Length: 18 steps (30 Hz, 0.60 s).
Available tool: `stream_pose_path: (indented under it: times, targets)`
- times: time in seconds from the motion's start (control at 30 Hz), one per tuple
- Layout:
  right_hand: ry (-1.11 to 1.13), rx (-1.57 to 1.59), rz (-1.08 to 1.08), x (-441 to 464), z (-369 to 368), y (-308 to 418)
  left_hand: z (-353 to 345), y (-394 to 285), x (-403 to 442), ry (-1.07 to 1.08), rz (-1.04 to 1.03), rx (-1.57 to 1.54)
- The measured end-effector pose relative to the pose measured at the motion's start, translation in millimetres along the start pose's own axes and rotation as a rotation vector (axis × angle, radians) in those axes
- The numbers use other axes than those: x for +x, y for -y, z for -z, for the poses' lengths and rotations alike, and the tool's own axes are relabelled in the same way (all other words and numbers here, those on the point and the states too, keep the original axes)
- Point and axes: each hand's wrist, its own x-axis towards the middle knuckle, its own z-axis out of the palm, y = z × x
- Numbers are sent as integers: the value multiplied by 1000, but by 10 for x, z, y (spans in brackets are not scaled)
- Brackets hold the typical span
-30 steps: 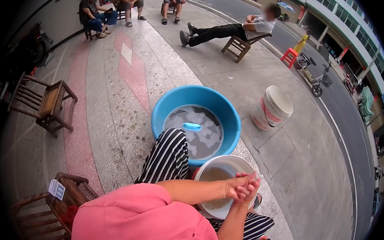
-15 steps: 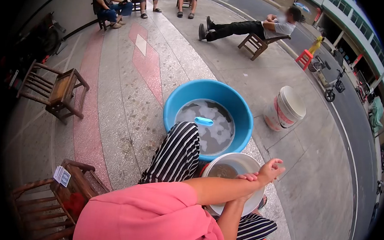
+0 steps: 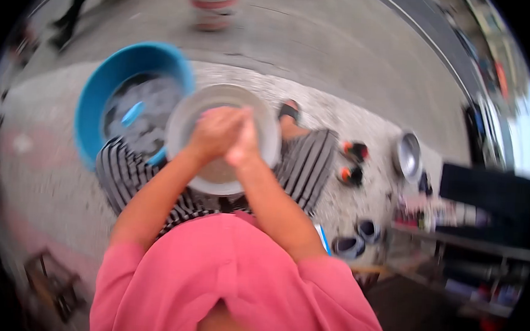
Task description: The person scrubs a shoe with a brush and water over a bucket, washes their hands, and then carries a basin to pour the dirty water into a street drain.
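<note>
My left hand [image 3: 216,133] and my right hand [image 3: 244,141] touch each other above a white bucket [image 3: 269,132] between my knees. Motion blur smears the fingers of both, and no object can be made out between them. Cloudy brownish water [image 3: 219,172] shows inside the bucket. Against its left side stands a large blue basin [image 3: 89,109] of grey, sudsy water, with a light blue object [image 3: 133,114] in it.
Beyond the bucket is another pail [image 3: 214,10]. On the right lie dark shoes [image 3: 349,246], black-and-orange footwear [image 3: 354,153], a metal bowl [image 3: 408,156] and a loaded rack [image 3: 461,237]. A wooden chair [image 3: 54,283] is lower left; a person's legs [image 3: 74,11] show upper left.
The view has swung right and down, so the basin appears further left. One hand was around the other forearm or wrist; now both hands meet over the bucket.
</note>
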Motion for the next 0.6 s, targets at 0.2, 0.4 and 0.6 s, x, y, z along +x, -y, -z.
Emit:
stream_pose_path:
  times: [0.2,0.4,0.6]
  targets:
    - [74,43,-128,-135,-237,168,376,-307,18,130,299,-250]
    - [-60,-1286,-319,192,210,380,231,103,-298,700,88,120]
    - [163,-616,-40,-290,-401,710,526,311,-154,235,384,-189]
